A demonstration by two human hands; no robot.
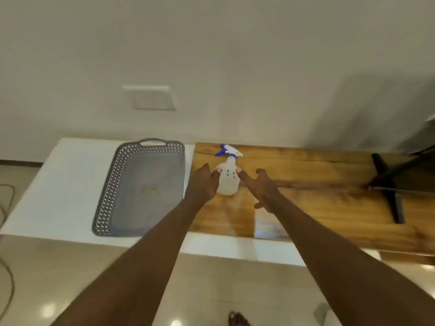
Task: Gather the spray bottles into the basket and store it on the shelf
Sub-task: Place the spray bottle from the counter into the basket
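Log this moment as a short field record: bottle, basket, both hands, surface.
bottle: white spray bottle with blue trigger, upright on the wooden board
basket: grey basket on the white counter, left of the board; no bottles in it
left hand: left hand touches the bottle's left side, fingers around it
right hand: right hand has a fingertip on the bottle's right side, other fingers loose
grip: not fully closed
other: black stand at the board's right end

A grey perforated plastic basket (141, 187) sits on a smooth white countertop (63, 184); the white plastic spray bottle (227, 177) lies on glossy varnished wooden board (317, 203).
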